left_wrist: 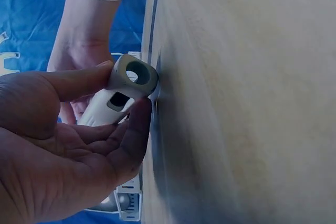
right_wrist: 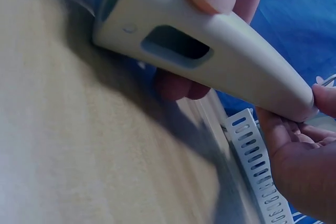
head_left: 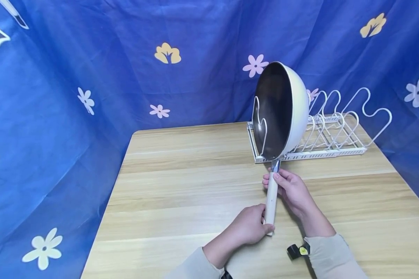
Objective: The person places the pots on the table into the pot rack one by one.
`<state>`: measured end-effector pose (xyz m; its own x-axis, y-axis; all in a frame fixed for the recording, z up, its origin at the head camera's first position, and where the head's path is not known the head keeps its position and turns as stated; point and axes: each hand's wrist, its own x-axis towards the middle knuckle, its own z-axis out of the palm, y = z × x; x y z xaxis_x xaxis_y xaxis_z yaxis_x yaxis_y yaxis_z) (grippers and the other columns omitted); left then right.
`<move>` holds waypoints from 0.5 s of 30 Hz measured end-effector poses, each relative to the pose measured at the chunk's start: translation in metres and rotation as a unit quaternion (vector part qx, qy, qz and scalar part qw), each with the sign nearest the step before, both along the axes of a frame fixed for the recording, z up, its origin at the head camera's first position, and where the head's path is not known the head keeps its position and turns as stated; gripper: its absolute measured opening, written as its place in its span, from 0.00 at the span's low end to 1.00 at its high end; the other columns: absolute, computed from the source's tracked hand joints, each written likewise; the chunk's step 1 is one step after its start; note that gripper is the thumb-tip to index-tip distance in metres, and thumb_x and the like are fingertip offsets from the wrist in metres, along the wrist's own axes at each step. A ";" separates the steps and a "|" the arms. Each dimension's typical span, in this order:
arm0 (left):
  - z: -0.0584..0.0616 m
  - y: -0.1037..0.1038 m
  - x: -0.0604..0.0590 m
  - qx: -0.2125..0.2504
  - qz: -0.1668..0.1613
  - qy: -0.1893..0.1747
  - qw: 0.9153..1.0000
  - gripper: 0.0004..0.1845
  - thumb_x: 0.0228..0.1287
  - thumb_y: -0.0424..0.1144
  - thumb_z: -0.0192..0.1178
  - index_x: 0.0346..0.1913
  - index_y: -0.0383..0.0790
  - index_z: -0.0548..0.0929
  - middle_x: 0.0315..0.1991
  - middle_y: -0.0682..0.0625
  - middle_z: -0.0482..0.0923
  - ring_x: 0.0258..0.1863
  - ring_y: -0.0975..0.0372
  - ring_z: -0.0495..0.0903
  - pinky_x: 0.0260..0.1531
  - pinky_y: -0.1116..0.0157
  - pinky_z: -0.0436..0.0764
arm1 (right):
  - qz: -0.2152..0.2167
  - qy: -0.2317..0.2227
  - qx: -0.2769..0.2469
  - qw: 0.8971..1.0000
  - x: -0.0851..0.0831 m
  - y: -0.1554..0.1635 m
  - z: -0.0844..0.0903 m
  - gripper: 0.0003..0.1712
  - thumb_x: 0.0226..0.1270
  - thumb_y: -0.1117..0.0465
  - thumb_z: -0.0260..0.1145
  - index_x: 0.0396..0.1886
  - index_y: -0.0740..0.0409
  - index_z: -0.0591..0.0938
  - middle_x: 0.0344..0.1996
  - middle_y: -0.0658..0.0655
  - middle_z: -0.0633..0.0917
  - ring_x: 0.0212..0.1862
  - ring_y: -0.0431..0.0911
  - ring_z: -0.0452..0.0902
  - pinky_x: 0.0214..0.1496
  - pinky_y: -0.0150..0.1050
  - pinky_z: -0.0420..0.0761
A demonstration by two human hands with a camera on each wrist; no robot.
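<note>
A white wok with a dark inside stands on its edge at the left end of a white wire rack, its opening turned left. One looped wire divider rises in front of the dark inside. Its pale handle points toward me over the table. Near the handle's end, my left hand grips it between thumb and fingers; the left wrist view shows the hollow end in that pinch. Farther up, by the metal neck, my right hand holds the handle with the thumb on top and fingertips beneath.
Several looped wire dividers stand along the rack to the right of the wok. The rack sits at the back right of the wood-grain table. A blue patterned curtain hangs behind and beside the table.
</note>
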<state>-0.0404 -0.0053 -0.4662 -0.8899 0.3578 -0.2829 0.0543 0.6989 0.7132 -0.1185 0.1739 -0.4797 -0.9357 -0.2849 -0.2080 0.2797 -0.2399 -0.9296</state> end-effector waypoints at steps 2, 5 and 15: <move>0.000 0.001 -0.001 -0.002 0.002 0.001 1.000 0.23 0.65 0.41 0.77 0.58 0.38 0.83 0.30 0.56 0.77 0.29 0.66 0.74 0.33 0.69 0.75 | 0.000 0.004 -0.002 1.000 -0.001 0.000 -0.001 0.36 0.90 0.60 0.53 0.80 0.83 0.55 0.42 0.46 0.93 0.48 0.38 0.91 0.62 0.36 0.89; 0.002 0.000 -0.001 -0.006 0.001 0.004 1.000 0.32 0.65 0.42 0.77 0.68 0.36 0.79 0.37 0.54 0.81 0.37 0.66 0.78 0.42 0.67 0.81 | -0.004 0.008 0.002 1.000 -0.002 -0.001 -0.003 0.36 0.90 0.60 0.53 0.80 0.82 0.56 0.42 0.45 0.93 0.47 0.37 0.91 0.62 0.35 0.89; 0.016 -0.013 0.015 -0.092 -0.060 0.073 0.991 0.36 0.72 0.53 0.71 0.74 0.37 0.75 0.53 0.49 0.86 0.52 0.61 0.84 0.58 0.62 0.85 | -0.052 0.098 0.350 0.930 -0.001 -0.002 0.006 0.33 0.88 0.47 0.58 0.74 0.70 0.76 0.56 0.67 0.91 0.54 0.48 0.90 0.64 0.43 0.87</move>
